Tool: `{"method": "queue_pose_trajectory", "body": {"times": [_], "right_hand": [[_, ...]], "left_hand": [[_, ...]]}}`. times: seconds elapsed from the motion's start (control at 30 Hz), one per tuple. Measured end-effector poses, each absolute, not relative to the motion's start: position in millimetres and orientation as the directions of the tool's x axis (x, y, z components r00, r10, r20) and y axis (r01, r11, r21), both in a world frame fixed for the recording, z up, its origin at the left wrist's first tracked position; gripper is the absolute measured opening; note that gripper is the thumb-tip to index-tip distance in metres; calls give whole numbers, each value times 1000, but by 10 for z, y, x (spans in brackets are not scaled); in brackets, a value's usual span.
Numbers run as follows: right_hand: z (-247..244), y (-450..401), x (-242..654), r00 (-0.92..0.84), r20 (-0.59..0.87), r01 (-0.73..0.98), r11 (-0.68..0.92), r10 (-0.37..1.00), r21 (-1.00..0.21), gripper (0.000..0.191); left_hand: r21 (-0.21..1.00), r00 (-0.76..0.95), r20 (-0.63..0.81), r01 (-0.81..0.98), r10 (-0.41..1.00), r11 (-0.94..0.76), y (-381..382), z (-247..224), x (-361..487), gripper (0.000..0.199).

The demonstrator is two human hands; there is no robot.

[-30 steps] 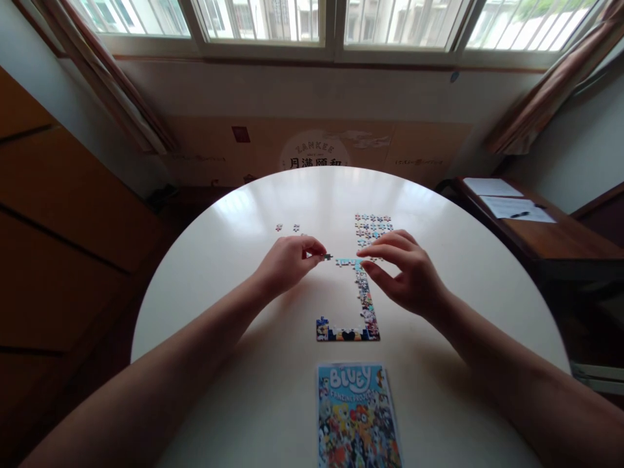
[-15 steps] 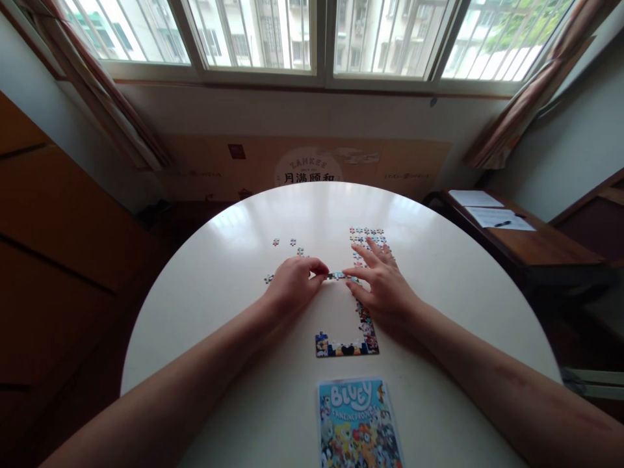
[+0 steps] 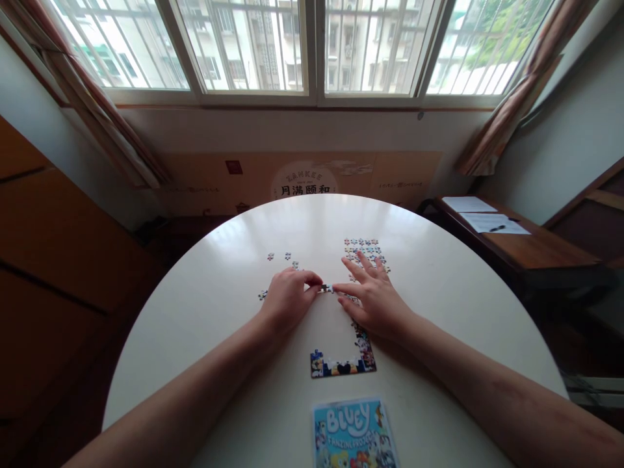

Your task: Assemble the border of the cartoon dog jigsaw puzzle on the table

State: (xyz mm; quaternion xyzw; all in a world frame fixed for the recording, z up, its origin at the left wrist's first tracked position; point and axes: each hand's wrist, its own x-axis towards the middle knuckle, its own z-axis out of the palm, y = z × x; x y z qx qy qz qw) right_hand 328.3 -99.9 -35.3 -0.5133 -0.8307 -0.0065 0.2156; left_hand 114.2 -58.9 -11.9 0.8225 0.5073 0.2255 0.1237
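On the white round table point(image 3: 214, 364), my left hand point(image 3: 290, 292) pinches a small puzzle piece point(image 3: 324, 287) between thumb and fingertips. My right hand point(image 3: 373, 292) lies spread, its index fingertip touching the strip beside that piece and its palm covering part of the joined puzzle. An assembled edge section point(image 3: 344, 369) runs along the bottom and up the right side, below my right hand. Beyond my right fingers sit rows of loose pieces point(image 3: 361, 242). Several more loose pieces point(image 3: 270, 257) lie beyond and to the left of my left hand.
Nearest to me on the table is a picture sheet marked BLUEY point(image 3: 355, 432). A wooden desk point(image 3: 526, 247) with papers point(image 3: 494, 223) and a pen stands at the right. Windows point(image 3: 253, 49) and curtains are beyond the table.
The view has tilted up slightly, so the table sits lower in it. My right index finger has shifted left along the strip, closer to my left fingertips. My left hand keeps its pinch.
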Motion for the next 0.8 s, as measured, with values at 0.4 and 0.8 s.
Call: {"method": "queue_pose_trajectory", "body": {"times": [0.4,0.8], "right_hand": [[-339,-1005,3273,-403,363,859,484,840,-168,28],[-296,-1030,3246,-407,312,865,472,859,-171,29]], "left_hand": [[305,440,291,799,849,-518,-562,-171,1162,15],[226,474,286,811,833,-539,-588,-144,1208,14]]}}
